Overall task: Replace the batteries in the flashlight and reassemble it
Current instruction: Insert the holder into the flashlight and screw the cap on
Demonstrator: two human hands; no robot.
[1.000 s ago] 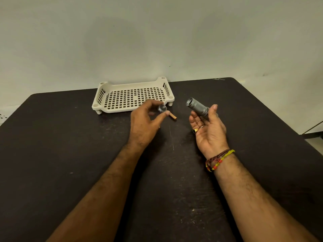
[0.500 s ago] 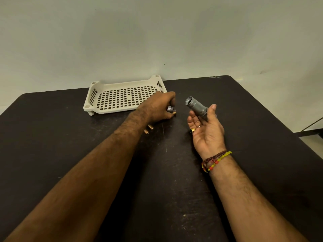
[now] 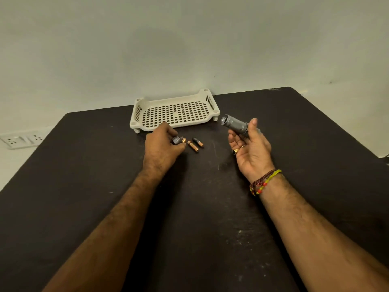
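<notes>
My left hand (image 3: 163,145) is low on the table (image 3: 84,186), fingers curled and pinching the small grey end cap (image 3: 176,140) against the surface. My right hand (image 3: 250,148) lies half open, thumb pressing the flashlight body (image 3: 234,124), its open end toward the tray (image 3: 174,112) by the far edge. Three batteries (image 3: 193,145) lie just beside the cap. Risks, I think: the cap rolling if I let go carelessly, or the loosely held body slipping.
</notes>
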